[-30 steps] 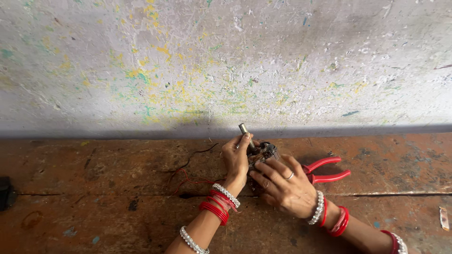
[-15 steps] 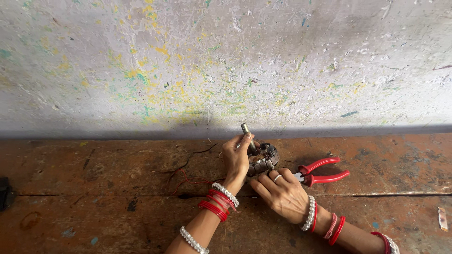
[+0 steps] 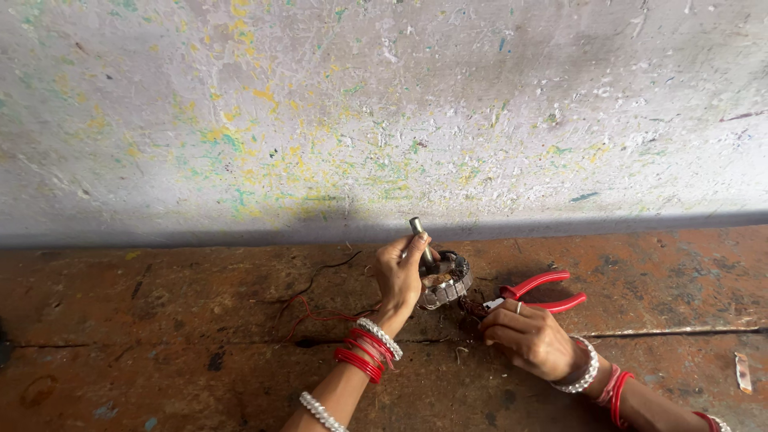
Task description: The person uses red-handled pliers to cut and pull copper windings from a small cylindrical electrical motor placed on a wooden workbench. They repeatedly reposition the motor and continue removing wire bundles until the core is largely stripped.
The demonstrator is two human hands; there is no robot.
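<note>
Two bare hands worked low on a worn brown tabletop (image 3: 160, 352) against a paint-flecked wall (image 3: 384, 104). The left hand (image 3: 398, 276) was clamped on a round metal motor winding (image 3: 448, 282) with a short shaft (image 3: 421, 236), just right of its fingers. The right hand (image 3: 528, 336) lay beside it, fingers curled on the red-handled pliers (image 3: 540, 292).

No packages, labels, signs or screens show anywhere on the floor or the wall.
</note>
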